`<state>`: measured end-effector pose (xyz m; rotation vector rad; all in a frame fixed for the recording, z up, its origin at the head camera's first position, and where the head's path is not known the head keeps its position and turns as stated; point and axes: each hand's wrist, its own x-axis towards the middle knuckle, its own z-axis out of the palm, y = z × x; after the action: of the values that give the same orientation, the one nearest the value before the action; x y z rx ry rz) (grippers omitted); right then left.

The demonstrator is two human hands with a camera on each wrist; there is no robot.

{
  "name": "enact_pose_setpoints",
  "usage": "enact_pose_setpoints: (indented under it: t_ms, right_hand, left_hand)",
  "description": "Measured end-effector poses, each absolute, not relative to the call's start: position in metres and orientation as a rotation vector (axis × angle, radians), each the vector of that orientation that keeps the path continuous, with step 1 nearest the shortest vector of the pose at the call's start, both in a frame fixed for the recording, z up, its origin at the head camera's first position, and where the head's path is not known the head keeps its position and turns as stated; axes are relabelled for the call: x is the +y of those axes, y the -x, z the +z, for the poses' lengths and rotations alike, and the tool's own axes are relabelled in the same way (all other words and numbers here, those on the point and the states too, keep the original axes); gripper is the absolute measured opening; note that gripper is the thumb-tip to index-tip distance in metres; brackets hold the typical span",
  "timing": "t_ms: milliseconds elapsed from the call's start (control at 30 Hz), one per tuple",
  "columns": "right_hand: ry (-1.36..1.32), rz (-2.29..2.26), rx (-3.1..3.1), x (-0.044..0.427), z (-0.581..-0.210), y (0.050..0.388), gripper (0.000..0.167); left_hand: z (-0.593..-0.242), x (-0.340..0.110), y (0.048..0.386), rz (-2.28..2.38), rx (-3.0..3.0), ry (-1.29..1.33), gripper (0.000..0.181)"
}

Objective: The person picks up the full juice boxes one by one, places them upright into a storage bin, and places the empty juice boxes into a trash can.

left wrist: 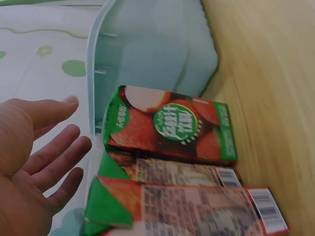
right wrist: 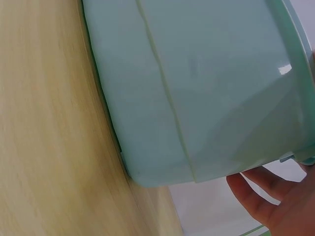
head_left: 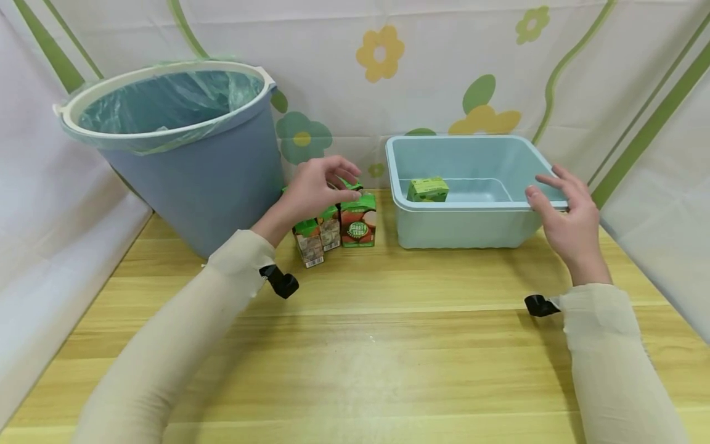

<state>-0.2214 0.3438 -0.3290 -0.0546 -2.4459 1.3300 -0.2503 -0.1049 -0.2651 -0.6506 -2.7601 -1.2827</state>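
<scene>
In the head view my left hand (head_left: 318, 188) hovers over a group of small juice cartons, its fingers loosely bent and holding nothing. The front-facing red carton (head_left: 358, 223) with a green top stands beside others (head_left: 309, 244). The left wrist view has the left hand (left wrist: 37, 162) beside the carton tops, apart from the red carton (left wrist: 170, 125). My right hand (head_left: 574, 219) is at the right end of the light blue bin (head_left: 460, 228), fingers spread along its rim; the right wrist view has its fingertips at the bin's side (right wrist: 197, 98). A green carton (head_left: 428, 190) lies inside the bin.
A large blue trash can (head_left: 205, 179) with a clear liner stands at the back left, close to the cartons. Behind everything hangs a white curtain (head_left: 333, 80) with flower prints. The wooden tabletop (head_left: 355, 357) extends in front of the bin and cartons.
</scene>
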Motion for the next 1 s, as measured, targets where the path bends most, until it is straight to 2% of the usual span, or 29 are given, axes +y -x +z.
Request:
enact_pose_setpoints:
  t_ms: [233, 800, 1000]
  right_hand:
    - [0.049, 1.339, -2.432, 0.345, -0.331, 0.222, 0.059]
    - [0.05, 1.351, -2.419, 0.344, -0.331, 0.222, 0.058]
    - [0.052, 1.36, -2.417, 0.343, -0.331, 0.221, 0.058]
  left_hand:
    - [-0.273, -0.11, 0.247, -1.177, -2.837, 0.71, 0.038]
    - [-0.279, -0.11, 0.25, -1.023, -2.915, 0.671, 0.036]
    - [-0.278, -0.109, 0.251, -0.994, -2.946, 0.652, 0.041]
